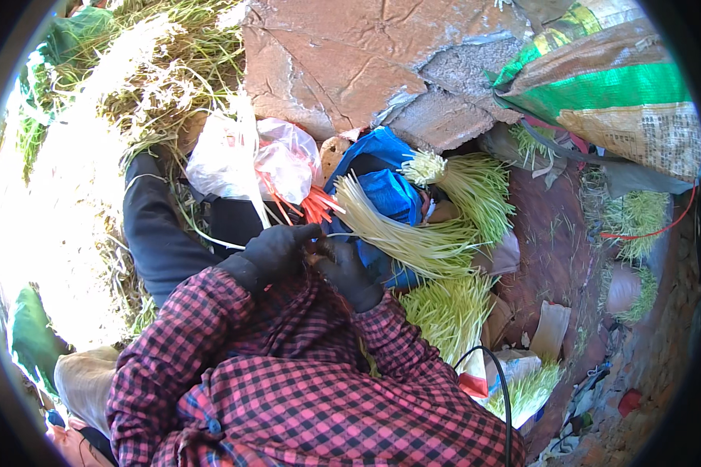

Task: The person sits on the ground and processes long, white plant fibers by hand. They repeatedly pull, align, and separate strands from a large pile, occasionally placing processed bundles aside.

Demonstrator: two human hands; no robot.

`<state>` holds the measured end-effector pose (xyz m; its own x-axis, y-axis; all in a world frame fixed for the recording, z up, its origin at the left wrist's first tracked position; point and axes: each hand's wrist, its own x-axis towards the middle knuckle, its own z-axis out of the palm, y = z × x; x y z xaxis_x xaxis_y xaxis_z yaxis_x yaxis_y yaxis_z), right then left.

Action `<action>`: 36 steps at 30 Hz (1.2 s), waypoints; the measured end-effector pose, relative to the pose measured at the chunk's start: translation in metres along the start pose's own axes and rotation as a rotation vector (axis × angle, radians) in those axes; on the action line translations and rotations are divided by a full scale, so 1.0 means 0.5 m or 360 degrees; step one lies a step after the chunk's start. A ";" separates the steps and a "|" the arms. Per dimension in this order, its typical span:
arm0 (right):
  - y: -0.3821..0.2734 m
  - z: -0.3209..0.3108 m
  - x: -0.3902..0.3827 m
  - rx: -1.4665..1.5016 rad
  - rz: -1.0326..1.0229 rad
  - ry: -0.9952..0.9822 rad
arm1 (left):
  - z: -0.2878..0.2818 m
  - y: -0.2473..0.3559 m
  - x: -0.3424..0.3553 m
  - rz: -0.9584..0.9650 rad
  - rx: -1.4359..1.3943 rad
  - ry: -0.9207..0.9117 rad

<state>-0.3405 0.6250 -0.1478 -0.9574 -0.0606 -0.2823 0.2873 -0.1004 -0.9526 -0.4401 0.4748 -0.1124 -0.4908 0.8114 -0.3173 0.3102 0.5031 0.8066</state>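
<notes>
Both of my hands wear dark gloves and meet near the middle, fingertips close together. My left hand [276, 251] is closed in a pinch beside several thin whitish strips [249, 148] that come down to it. My right hand [349, 276] has its fingers bent in toward the left one. Whatever lies between the fingertips is too small and hidden to make out. Just beyond them, a bundle of long pale stems [401, 229] lies across blue plastic sheeting [382, 148]. Orange-red strips [318, 205] stick out of a clear plastic bag [288, 159] beyond my left hand.
Another green bundle [483, 194] lies at the right, and more cut stems [448, 311] rest by my right forearm. Dry straw [171, 70] is heaped at the far left. Brown cardboard [327, 62] stands at the back, beside a striped woven sack [623, 93]. A black cable [505, 381] loops near my right side.
</notes>
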 end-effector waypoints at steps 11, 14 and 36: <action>-0.056 0.001 -0.015 -0.0895 -0.0261 -0.0199 | 0.019 -0.029 -0.002 0.0141 -0.0064 0.0062; -0.086 0.010 -0.020 -0.0834 -0.0312 -0.0053 | 0.018 -0.030 -0.003 0.0149 0.0028 0.0134; 0.142 -0.134 0.026 -0.1232 0.0162 0.0878 | 0.007 -0.051 -0.038 -0.0071 -0.0556 0.0234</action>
<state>-0.3348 0.6837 -0.2268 -0.8646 0.4638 -0.1934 0.4602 0.5762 -0.6755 -0.4360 0.4478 -0.1285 -0.6169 0.7270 -0.3016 0.0021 0.3847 0.9231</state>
